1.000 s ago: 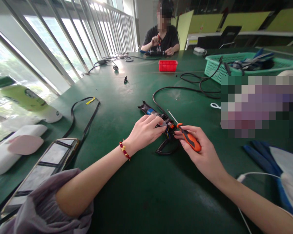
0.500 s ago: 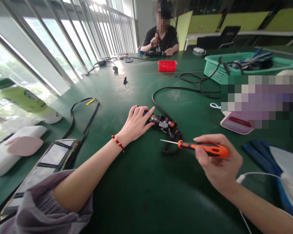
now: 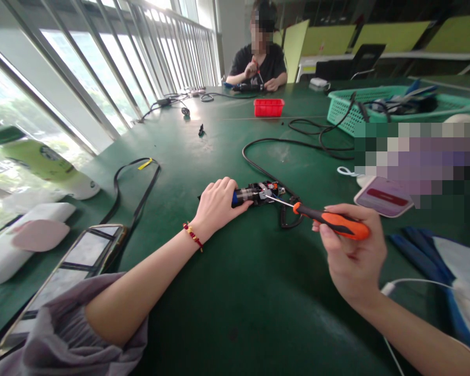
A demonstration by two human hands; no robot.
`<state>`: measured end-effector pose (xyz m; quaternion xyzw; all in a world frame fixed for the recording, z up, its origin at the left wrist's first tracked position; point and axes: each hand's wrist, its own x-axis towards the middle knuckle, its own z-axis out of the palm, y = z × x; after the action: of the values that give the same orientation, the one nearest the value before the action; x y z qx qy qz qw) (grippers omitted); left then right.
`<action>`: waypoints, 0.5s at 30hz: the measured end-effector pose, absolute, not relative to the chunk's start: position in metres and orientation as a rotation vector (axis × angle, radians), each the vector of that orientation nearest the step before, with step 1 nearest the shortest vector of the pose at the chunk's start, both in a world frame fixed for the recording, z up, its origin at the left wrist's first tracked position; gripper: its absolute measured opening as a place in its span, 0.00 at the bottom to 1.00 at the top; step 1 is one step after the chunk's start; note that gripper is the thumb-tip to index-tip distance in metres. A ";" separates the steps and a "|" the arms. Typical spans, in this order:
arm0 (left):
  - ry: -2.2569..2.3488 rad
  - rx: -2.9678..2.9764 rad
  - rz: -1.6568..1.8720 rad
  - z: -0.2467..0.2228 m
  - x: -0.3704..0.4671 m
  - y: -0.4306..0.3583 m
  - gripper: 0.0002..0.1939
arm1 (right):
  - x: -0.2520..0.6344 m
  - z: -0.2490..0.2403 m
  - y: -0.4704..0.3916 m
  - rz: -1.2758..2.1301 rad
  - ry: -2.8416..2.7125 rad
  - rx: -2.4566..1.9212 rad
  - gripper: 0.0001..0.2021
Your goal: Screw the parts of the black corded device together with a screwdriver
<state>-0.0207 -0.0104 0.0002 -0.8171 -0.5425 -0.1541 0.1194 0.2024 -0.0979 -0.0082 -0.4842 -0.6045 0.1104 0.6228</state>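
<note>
Has the grip of the bare left hand (image 3: 216, 204) clamped on the blue-and-black cylindrical body of an opened power tool (image 3: 258, 194), and the grip of the bare right hand (image 3: 354, 250) closed on the orange-and-black handle of a thin-shafted metal screwdriver (image 3: 337, 222).

From the left, shows a green-capped, green-and-white bottle (image 3: 43, 162) leaning in view; nearer, a white rounded object (image 3: 8, 256) beside a pale pink oval piece (image 3: 41, 233), then a glossy rectangular phone-like device (image 3: 74, 271) and a flat black strap (image 3: 147, 193) bearing a yellow tag (image 3: 144, 164).

Wears a red-and-gold beaded bracelet (image 3: 193, 236) on the left wrist. Rests the power tool on the green desk (image 3: 219, 297), in front and near the middle, with inner parts and wiring exposed; points the screwdriver's tip leftward at a small grey part inside, too small to tell whether touching.

Beyond, shows a small black piece (image 3: 201, 130), a seated person in a black shirt (image 3: 258, 65) with a similar dark tool (image 3: 250, 87), a red plastic tray (image 3: 269, 108) and a looping black cable (image 3: 266, 140).

Farther right, shows a turquoise mesh basket (image 3: 341, 115) of mixed items, a pink-edged phone (image 3: 384, 197) and blue-and-white fabric (image 3: 423, 256).
</note>
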 end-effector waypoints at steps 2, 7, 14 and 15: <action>-1.597 -2.391 -0.458 0.001 -0.020 -0.011 0.18 | 0.202 -0.008 -0.098 0.247 -1.383 -1.118 0.09; -1.583 -2.402 -0.451 0.001 -0.021 -0.011 0.19 | 0.203 -0.009 -0.096 0.282 -1.372 -1.127 0.09; -1.483 -2.488 -0.408 0.003 -0.023 -0.012 0.14 | 0.204 -0.008 -0.092 0.388 -1.387 -1.109 0.08; -1.462 -2.504 -0.401 0.003 -0.023 -0.011 0.14 | 0.204 -0.008 -0.092 0.416 -1.386 -1.082 0.07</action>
<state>-0.0232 -0.0114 0.0034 -0.8506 -0.4966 -0.1361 0.1068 0.2044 -0.0919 -0.0077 -0.4705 -0.6024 0.1809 0.6189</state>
